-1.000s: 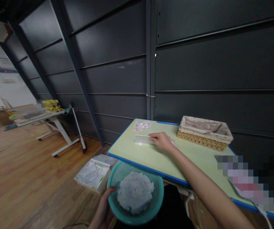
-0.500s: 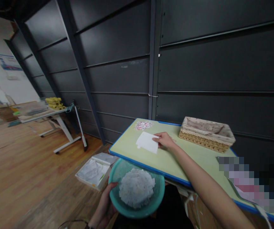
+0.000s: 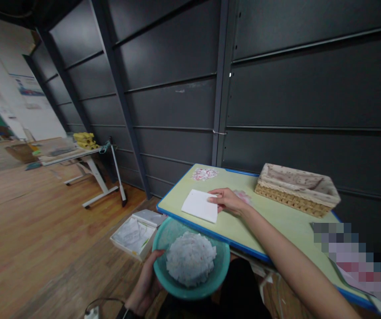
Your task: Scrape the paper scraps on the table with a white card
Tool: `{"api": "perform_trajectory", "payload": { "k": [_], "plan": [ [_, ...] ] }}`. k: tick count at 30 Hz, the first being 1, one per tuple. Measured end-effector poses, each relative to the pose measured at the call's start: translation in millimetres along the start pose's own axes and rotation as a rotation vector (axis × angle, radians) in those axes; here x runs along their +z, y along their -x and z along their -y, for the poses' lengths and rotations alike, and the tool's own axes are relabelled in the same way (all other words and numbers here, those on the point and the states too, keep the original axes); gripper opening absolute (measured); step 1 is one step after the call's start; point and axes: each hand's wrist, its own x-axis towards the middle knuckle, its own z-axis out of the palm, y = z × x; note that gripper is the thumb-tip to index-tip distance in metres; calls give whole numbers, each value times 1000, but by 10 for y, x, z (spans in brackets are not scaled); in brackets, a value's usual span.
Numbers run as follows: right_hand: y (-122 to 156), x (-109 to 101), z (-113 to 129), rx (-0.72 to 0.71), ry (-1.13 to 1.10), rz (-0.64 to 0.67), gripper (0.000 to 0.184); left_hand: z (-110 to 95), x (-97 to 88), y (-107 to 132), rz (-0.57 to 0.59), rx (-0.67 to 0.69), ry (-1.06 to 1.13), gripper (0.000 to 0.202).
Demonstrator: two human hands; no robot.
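Observation:
My left hand (image 3: pixel 148 280) is closed on the left rim of a teal plastic basin (image 3: pixel 224 270), low in front of the table. A heap of small white paper-like scraps (image 3: pixel 191 260) fills its middle. With thumb on top, my right hand (image 3: pixel 225 201) grips the right edge of a white square card (image 3: pixel 200 205), close above or on the table's front left part; I cannot tell if it touches. Behind the card lies a patch of pink and white scraps (image 3: pixel 204 174). A second pinkish patch (image 3: pixel 242 196) shows just past my right wrist.
A lined wicker basket (image 3: pixel 293 201) stands at the back of the blue-edged table (image 3: pixel 250 235). Below its left corner is an open white box (image 3: pixel 134 237) on the floor. A dark panel wall (image 3: pixel 173 106) runs behind; another table (image 3: pixel 94 177) stands further left.
My right hand has drawn the card toward the table's front edge. The second pinkish patch behind the wrist has come into view. My left hand keeps its hold, and the view has turned slightly left.

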Motion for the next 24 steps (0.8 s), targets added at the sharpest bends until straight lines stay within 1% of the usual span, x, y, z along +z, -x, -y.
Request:
{"api": "perform_trajectory", "payload": {
  "k": [2, 4, 6, 7, 8, 9, 10, 12, 13, 15, 18, 20, 22, 24],
  "plan": [
    [-42, -49, -2, -53, -5, -176, 37, -10, 31, 13, 3, -19, 14, 38],
    [-84, -119, -2, -91, 109, -409, 33, -16, 58, 17, -11, -40, 32, 41],
    [-107, -191, 6, -123, 380, -642, 29, -10, 71, 9, -28, -43, 54, 46],
    [-107, -220, 10, -138, 546, -734, 28, -2, 69, 2, -32, -36, 64, 49],
    [-101, -239, 15, -148, 705, -801, 27, 9, 64, -6, -28, -27, 69, 52],
    [-90, -248, 16, -150, 843, -840, 27, 20, 57, -13, -19, -23, 69, 55],
    [-76, -247, 15, -143, 950, -855, 27, 32, 49, -17, -9, -22, 66, 58],
    [-51, -220, 2, -114, 1093, -840, 30, 45, 44, -15, 17, -47, 63, 63],
    [-43, -201, -7, -101, 1141, -824, 31, 46, 51, -9, 23, -68, 65, 63],
    [-36, -166, -24, -82, 1204, -795, 33, 39, 80, 8, -3, -101, 63, 61],
    [-45, -144, -38, -60, 1228, -770, 34, 31, 131, 17, -66, -91, 79, 54],
    [-53, -146, -49, -46, 1220, -737, 30, 42, 137, 8, -79, -62, 111, 54],
    [-60, -154, -74, -26, 1211, -687, 24, 64, 111, 3, -56, -59, 119, 60],
    [-63, -162, -110, -18, 1212, -636, 23, 89, 64, 15, -22, -83, 100, 65]
  ]
}}
